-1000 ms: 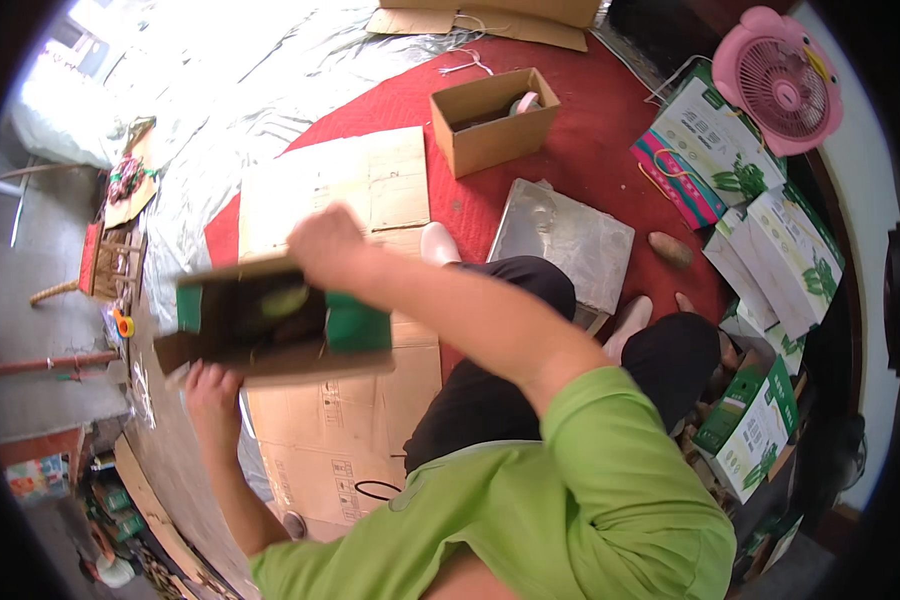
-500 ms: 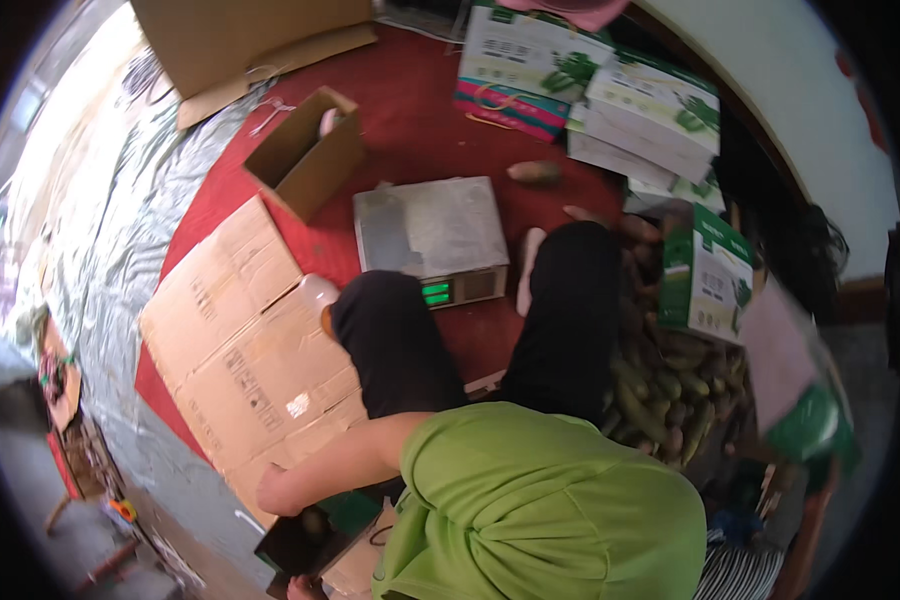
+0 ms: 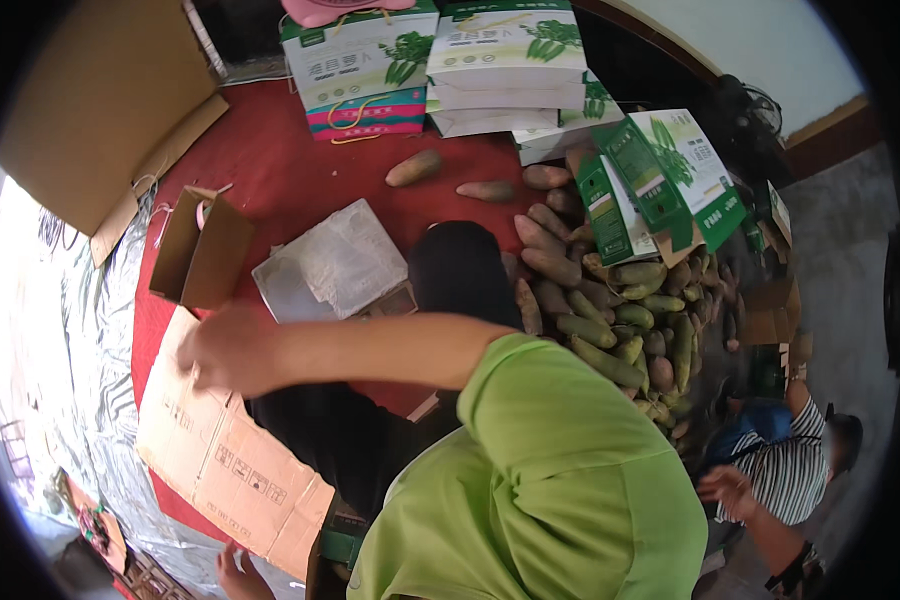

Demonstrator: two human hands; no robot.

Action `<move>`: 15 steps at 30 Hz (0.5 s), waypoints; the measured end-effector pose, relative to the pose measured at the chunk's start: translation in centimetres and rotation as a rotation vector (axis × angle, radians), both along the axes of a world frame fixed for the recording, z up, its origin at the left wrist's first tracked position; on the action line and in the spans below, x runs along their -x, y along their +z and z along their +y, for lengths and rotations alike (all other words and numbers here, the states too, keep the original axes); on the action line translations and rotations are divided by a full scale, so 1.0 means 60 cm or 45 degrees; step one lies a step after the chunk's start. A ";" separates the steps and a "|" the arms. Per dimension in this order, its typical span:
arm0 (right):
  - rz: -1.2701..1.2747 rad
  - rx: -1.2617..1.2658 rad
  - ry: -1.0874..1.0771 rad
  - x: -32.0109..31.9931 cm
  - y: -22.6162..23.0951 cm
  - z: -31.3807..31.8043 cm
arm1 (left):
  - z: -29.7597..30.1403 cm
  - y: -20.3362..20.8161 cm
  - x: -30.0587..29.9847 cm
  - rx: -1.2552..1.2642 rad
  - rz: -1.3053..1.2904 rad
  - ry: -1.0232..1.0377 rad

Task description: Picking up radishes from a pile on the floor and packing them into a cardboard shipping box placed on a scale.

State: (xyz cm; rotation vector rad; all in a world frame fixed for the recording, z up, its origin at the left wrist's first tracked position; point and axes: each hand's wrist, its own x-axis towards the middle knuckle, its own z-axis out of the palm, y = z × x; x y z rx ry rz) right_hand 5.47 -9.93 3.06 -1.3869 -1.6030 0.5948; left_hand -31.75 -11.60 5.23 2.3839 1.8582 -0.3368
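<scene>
Red mat (image 3: 265,135) with a flattened cardboard sheet (image 3: 190,440) at left and a heap of long green and reddish produce (image 3: 592,358) at right; green-flapped carton (image 3: 340,546) is at the lower edge, mostly hidden by the shirt (image 3: 560,470). Hands well apart: right hand (image 3: 230,352) blurred over the sheet, can't tell its grip; left hand (image 3: 238,577) near the carton, fingers parted, nothing visible in it. Reads as carton handling, between grips; next move calls for steadying the carton walls.

Floor: red mat (image 3: 265,135), silvery sheet (image 3: 95,350) at left
Upper left: large brown carton (image 3: 100,110)
Top edge: pink plastic base (image 3: 342,10)
Lower right: striped shirt (image 3: 785,478)
</scene>
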 end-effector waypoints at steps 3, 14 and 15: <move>-0.047 -0.078 -0.466 -0.160 0.015 -0.100 | 0.043 -0.034 -0.072 -0.118 -0.451 -0.332; 0.769 -0.085 -2.143 -0.475 -0.225 -0.613 | 0.058 -0.023 -0.412 -0.021 -0.707 -0.919; 0.942 -0.260 -2.348 -0.465 -0.238 -0.644 | 0.051 -0.021 -0.441 0.043 -0.733 -0.983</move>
